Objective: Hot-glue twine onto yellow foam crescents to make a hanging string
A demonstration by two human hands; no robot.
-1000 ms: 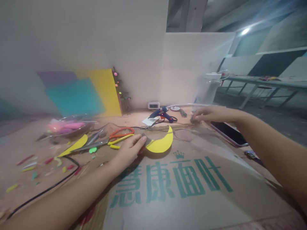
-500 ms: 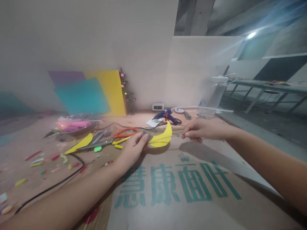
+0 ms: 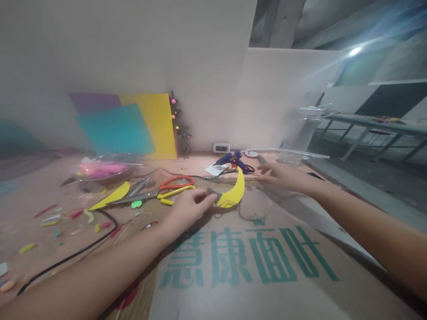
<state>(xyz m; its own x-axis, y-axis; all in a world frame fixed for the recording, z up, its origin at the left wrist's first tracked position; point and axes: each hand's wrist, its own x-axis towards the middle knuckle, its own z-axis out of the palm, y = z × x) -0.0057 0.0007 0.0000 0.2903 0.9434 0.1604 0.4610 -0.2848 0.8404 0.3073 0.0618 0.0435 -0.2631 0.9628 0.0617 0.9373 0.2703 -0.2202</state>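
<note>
A yellow crescent (image 3: pixel 235 194) has a grey piece (image 3: pixel 215 192) at its left tip, pinched between the thumb and fingers of my left hand (image 3: pixel 191 205). Thin grey string (image 3: pixel 248 218) hangs loosely below and right of the crescent. My right hand (image 3: pixel 275 174) is beyond it to the right, near the glue gun; its fingers are bent together and whatever they hold is too small to make out. Scissors (image 3: pixel 176 183) with orange and yellow handles lie behind my left hand, beside another yellow crescent (image 3: pixel 115 195).
A blue glue gun (image 3: pixel 230 158) lies at the back near a white clock (image 3: pixel 221 147). Coloured sheets (image 3: pixel 116 129) lean on the wall. At left are a bowl of pink clay (image 3: pixel 103 170), a black cable (image 3: pixel 76 254) and scattered scraps. A printed cardboard sheet (image 3: pixel 233 298) lies in front.
The string that was stretched between my hands now droops in loose curves. My right hand has moved slightly up and away, and the crescent has tilted a little.
</note>
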